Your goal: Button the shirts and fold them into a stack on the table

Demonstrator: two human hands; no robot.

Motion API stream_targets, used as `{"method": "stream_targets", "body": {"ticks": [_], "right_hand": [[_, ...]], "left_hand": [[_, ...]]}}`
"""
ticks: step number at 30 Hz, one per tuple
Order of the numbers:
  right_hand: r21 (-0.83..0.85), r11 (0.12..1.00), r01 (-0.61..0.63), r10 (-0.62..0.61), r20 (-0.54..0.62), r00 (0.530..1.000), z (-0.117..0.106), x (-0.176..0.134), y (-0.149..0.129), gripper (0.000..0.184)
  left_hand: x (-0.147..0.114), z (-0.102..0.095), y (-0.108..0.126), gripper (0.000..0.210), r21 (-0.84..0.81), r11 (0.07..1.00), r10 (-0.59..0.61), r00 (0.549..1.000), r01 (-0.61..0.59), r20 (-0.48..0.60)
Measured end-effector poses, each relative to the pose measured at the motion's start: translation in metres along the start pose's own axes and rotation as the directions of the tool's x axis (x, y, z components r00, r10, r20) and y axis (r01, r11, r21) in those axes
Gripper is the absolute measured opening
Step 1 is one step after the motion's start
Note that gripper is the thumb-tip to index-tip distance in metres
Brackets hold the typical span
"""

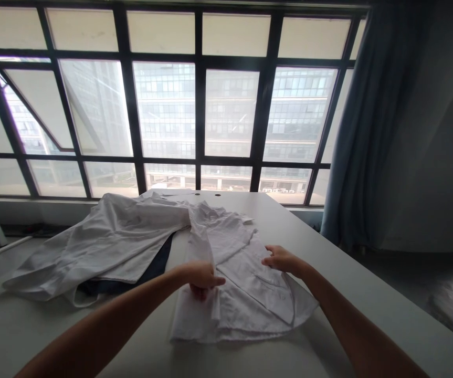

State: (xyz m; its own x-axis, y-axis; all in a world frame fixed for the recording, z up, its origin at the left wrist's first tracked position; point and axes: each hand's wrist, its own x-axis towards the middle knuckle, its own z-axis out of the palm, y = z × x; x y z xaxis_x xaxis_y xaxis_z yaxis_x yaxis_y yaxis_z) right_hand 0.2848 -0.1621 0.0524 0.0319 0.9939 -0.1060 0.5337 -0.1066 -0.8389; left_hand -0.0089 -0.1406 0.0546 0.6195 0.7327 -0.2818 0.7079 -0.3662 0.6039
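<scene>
- Windows point(232, 113) fill the upper frame beyond a white table point(289, 220).
- White shirt point(245, 299), lower centre, lies under the left hand point(204, 277), its right edge at the right hand point(283, 259).
- Both hands' fingers curl; whether either grips cloth, I can't tell.
- Dark fabric point(157, 262), left of centre, is partly hidden by another white garment point(132, 231).

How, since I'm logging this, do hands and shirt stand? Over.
Left hand on white shirt; right hand at its right side, grips unclear. Shirt spread on table. Another white garment lies left.
</scene>
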Motion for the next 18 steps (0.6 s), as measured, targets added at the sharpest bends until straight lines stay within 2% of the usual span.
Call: {"method": "stream_targets", "body": {"ticks": [2,3,5,7,8,11,13,15,16,17,18], "right_hand": [[0.024,0.999,0.022,-0.022,0.009,1.000,0.003,-0.003,-0.007,0.036],[0.035,0.999,0.039,-0.039,0.004,0.999,0.006,-0.005,-0.012,0.039],[0.047,0.997,0.068,-0.067,-0.022,0.997,0.014,-0.009,-0.021,0.048],[0.049,0.996,0.071,-0.069,-0.032,0.997,0.026,-0.013,-0.030,0.059],[0.055,0.996,0.066,-0.065,-0.018,0.998,0.034,-0.015,-0.034,0.065],[0.086,0.993,0.076,-0.085,0.107,0.991,0.062,-0.018,-0.040,0.080],[0.067,0.993,0.092,-0.107,0.276,0.955,0.079,-0.020,-0.040,0.085],[0.006,0.992,0.125,-0.115,0.447,0.887,0.091,-0.022,-0.038,0.078],[-0.023,0.987,0.158,-0.126,0.497,0.859,0.094,-0.023,-0.037,0.070],[-0.048,0.977,0.206,-0.154,0.505,0.849,0.096,-0.023,-0.036,0.061],[-0.077,0.960,0.268,-0.202,0.471,0.859,0.097,-0.024,-0.036,0.053]], "left_hand": [[-0.012,-0.006,-0.005,0.044,-0.009,1.000,-0.023,0.994,0.024,0.111],[-0.019,-0.008,-0.008,0.043,0.003,1.000,0.013,0.994,-0.014,0.109],[-0.032,-0.011,-0.016,0.035,0.087,0.981,0.178,0.984,-0.176,-0.021],[-0.041,-0.010,-0.026,0.029,0.218,0.923,0.354,0.923,-0.318,-0.152],[-0.043,-0.007,-0.031,0.029,0.266,0.894,0.414,0.891,-0.361,-0.184],[-0.042,0.003,-0.047,0.045,0.340,0.836,0.510,0.839,-0.431,-0.190],[-0.037,0.011,-0.057,0.057,0.378,0.812,0.531,0.832,-0.445,-0.160],[-0.033,0.016,-0.063,0.065,0.396,0.796,0.538,0.835,-0.458,-0.115],[-0.032,0.017,-0.065,0.068,0.397,0.793,0.535,0.839,-0.461,-0.095],[-0.031,0.018,-0.066,0.070,0.397,0.793,0.530,0.845,-0.462,-0.074],[-0.032,0.018,-0.067,0.073,0.397,0.792,0.524,0.850,-0.464,-0.050]]}}
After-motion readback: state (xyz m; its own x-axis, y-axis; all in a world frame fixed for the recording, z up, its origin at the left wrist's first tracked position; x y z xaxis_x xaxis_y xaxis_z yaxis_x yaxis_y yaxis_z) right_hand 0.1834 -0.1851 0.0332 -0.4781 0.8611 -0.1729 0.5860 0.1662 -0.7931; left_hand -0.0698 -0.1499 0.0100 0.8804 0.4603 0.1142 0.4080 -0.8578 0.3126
